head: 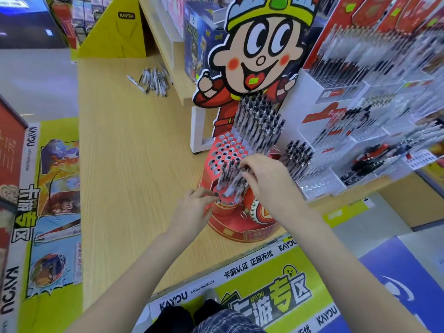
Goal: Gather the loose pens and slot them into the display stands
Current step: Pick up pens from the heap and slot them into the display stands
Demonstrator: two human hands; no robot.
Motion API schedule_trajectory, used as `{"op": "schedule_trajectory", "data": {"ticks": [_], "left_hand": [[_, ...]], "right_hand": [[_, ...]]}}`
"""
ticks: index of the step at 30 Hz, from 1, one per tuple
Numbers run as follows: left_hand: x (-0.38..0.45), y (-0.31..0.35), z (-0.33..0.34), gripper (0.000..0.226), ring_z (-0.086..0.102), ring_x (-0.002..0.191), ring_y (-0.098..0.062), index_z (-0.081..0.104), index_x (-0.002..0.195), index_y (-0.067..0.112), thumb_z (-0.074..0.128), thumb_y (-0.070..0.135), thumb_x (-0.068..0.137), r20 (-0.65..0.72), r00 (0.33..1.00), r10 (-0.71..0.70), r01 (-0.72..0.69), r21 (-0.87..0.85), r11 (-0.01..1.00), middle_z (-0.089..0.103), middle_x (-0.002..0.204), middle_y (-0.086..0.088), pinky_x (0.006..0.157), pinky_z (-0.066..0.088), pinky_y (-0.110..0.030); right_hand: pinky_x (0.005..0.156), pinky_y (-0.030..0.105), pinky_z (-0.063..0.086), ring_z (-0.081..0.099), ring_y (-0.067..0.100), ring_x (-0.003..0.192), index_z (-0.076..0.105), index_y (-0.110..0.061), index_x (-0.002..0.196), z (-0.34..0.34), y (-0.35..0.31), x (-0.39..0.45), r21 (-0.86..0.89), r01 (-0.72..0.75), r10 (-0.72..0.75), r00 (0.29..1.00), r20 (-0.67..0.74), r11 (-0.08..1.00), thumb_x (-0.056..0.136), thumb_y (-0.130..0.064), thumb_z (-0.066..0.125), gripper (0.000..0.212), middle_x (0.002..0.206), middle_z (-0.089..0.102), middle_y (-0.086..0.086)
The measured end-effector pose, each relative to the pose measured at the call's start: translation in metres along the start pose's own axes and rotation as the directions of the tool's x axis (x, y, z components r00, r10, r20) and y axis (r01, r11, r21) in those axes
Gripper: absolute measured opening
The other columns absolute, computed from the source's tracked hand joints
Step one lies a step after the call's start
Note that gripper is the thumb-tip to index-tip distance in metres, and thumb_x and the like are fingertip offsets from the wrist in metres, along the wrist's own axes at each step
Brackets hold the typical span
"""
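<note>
Nearest the camera, the left hand (192, 207) is held at the front lip of the red display stand (230, 219); its fingertips are curled and drawn together at the rim of the lowest tier, but whether a pen is pinched there or the stand is merely steadied cannot be told. Just above and beyond it, the right hand (262, 179) is closed in a pinch on the upper ends of a few pens (230, 181), whose lower ends are tilted down toward the open holes beneath the grip.

The pens are judged light, stiff and smooth-barrelled — likely to slip or fan out if many are pinched at once; a hold near the clip end, with one pen fed down at a time, seems best, since the tip must be left free below the fingers to find its hole. The stand looks like printed card, so it is judged light too, and a steadying touch at its rim is probably wise.

Beyond the grip, empty holes are seen across the middle tier, and behind them the filled rows (257, 121) are packed upright before the cartoon cutout (259, 54); to the right of the grip a smaller cluster of pens (298, 155) is seated in a clear holder. Far beyond and to the left, the loose pile of pens (153, 80) lies on the wooden counter (125, 164), well apart from both hands — still to be gathered.
</note>
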State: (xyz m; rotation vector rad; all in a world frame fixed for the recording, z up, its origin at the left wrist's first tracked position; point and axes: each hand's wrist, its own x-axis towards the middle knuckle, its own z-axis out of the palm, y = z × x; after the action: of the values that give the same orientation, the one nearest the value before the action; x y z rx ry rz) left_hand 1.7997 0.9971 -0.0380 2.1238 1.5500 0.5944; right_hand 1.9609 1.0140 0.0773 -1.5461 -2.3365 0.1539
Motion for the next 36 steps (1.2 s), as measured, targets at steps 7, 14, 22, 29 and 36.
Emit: {"op": "schedule_trajectory", "data": {"ticks": [7,14,22,29,36], "left_hand": [[0.0,-0.002,0.0,0.038,0.053,0.102,-0.028,0.063,0.122,0.022,0.056,0.008,0.088,0.014,0.999,0.034,-0.035,0.117,0.993,0.059,0.119,0.002,0.081,0.044,-0.039],[0.003,-0.003,0.0,0.04,0.051,0.103,-0.026,0.06,0.125,0.024,0.052,0.008,0.09,0.036,0.999,0.037,-0.041,0.122,0.992,0.058,0.119,0.002,0.084,0.044,-0.037],[0.004,-0.001,-0.003,0.044,0.048,0.11,-0.019,0.052,0.132,0.031,0.046,0.013,0.093,0.113,0.993,0.012,-0.035,0.2,0.979,0.05,0.13,0.01,0.088,0.037,-0.028],[0.008,-0.025,-0.027,0.03,0.054,0.106,-0.013,0.062,0.118,0.014,0.05,0.007,0.091,-0.029,0.971,-0.238,0.229,-0.185,0.956,0.056,0.12,-0.001,0.083,0.039,-0.019],[0.045,-0.099,-0.087,0.028,0.056,0.093,-0.014,0.065,0.108,0.01,0.048,0.001,0.088,-0.22,0.842,-0.493,0.435,-0.266,0.86,0.062,0.115,-0.005,0.071,0.033,-0.019]], "right_hand": [[0.062,0.03,0.05,0.054,0.023,0.066,0.066,-0.008,0.068,0.021,-0.004,0.003,-0.175,0.147,-0.144,0.989,0.031,0.974,0.059,-0.001,0.085,0.022,0.061,0.06,-0.002],[0.091,0.03,0.021,0.036,0.018,0.109,0.066,-0.017,0.109,0.014,0.002,0.016,-0.088,0.013,0.0,0.988,0.152,0.996,0.091,-0.022,0.058,0.02,0.089,0.042,-0.006],[0.099,0.035,0.028,0.036,0.018,0.112,0.064,-0.019,0.112,0.022,0.014,0.016,0.098,-0.107,0.082,0.97,0.228,0.989,0.086,-0.025,0.065,0.027,0.079,0.031,-0.019],[0.09,0.016,0.028,0.037,0.009,0.108,0.063,-0.012,0.107,0.017,0.004,0.01,0.325,0.014,0.061,0.974,-0.218,0.946,0.082,-0.022,0.069,0.028,0.099,0.054,-0.01],[0.089,0.031,0.039,0.046,0.02,0.106,0.062,-0.007,0.107,0.073,-0.069,0.103,0.525,-0.004,0.031,0.999,-0.042,0.851,0.093,-0.016,0.055,0.018,0.104,0.061,0.001]]}}
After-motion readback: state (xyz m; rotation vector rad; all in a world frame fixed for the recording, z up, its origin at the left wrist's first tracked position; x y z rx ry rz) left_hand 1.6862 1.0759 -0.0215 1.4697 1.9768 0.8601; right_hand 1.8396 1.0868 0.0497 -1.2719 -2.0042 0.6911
